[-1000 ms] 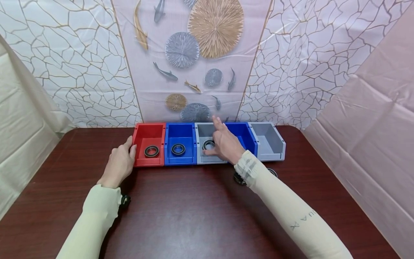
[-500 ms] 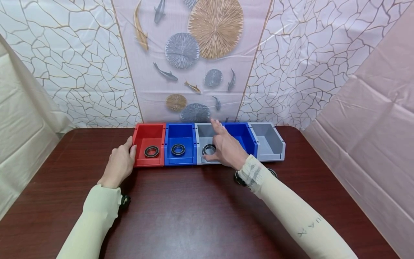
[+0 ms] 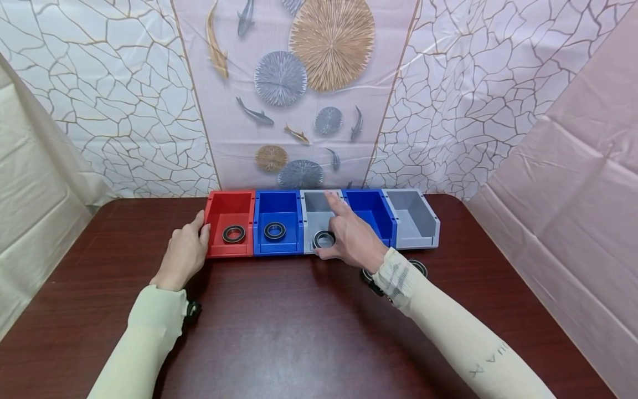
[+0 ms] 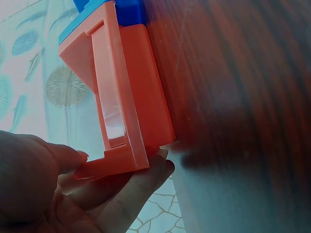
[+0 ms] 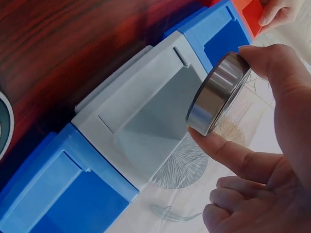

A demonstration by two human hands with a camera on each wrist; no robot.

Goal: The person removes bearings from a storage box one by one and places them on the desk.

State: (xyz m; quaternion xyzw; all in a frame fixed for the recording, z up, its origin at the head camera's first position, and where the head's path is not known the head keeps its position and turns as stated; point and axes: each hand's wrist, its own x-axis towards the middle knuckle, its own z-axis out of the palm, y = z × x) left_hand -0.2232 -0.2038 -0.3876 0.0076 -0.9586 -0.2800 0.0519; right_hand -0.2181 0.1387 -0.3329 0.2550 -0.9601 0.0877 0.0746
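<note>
My left hand (image 3: 180,252) grips the left side wall of a red bin (image 3: 230,202), thumb inside and fingers outside in the left wrist view. A ball bearing (image 3: 234,234) lies in this bin, and another bearing (image 3: 274,231) in the blue bin (image 3: 278,203) beside it. My right hand (image 3: 356,235) pinches a third bearing (image 5: 218,92) between thumb and one finger, at the front of the middle grey bin (image 3: 315,205). The right wrist view shows this bearing tilted on edge, its steel rim outward. My other right fingers are curled loosely.
A second blue bin (image 3: 374,213) and a grey bin (image 3: 411,216) finish the row on the right. More bearings (image 3: 420,267) lie on the brown table (image 3: 279,327), partly hidden by my right wrist. A patterned cloth (image 3: 299,127) hangs behind the bins.
My right hand has drawn a little toward me with the pinched bearing, from inside the middle grey bin to its front lip. My left hand has stayed in place.
</note>
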